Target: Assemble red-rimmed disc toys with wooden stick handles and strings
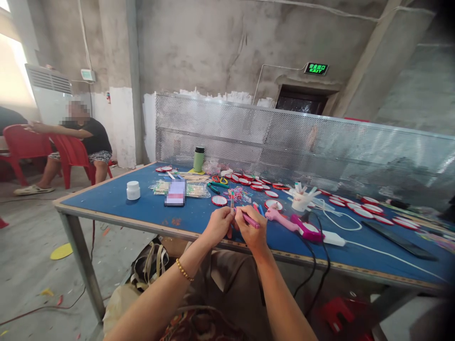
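Observation:
Both hands meet at the near table edge. My left hand is closed in a pinch on a narrow whitish strip with a green end, which points up; its exact kind is unclear. My right hand grips a purple pen-like tool, its tip close to the left fingers and partly hidden by them. Just beyond the hands lie a round red-rimmed white piece and a pile of small colourful bits. A pink hand-shaped stick lies right of my right hand.
On the blue table are a white jar, a phone, a green tumbler, pliers, a white cup of sticks and several red-rimmed discs. Cables cross the right side. A perforated metal screen stands behind. A person sits left.

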Available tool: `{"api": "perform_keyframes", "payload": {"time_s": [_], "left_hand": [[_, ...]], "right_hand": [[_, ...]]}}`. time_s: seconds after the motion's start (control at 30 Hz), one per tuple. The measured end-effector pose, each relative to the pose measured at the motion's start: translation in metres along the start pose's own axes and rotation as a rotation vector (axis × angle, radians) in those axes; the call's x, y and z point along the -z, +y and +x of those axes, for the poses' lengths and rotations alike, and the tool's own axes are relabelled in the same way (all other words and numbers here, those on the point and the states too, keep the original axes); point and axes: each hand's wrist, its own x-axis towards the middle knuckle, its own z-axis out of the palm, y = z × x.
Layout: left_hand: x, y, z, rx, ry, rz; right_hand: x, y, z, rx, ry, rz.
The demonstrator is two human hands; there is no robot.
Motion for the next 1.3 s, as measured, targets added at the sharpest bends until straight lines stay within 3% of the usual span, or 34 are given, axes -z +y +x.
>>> {"api": "perform_keyframes", "payload": {"time_s": [1.3], "left_hand": [[-0.0022,0.005,0.0013,-0.014,0.004,-0.003]], "right_hand": [[-0.0023,0.0035,0.0063,0.063,0.023,0.005]]}}
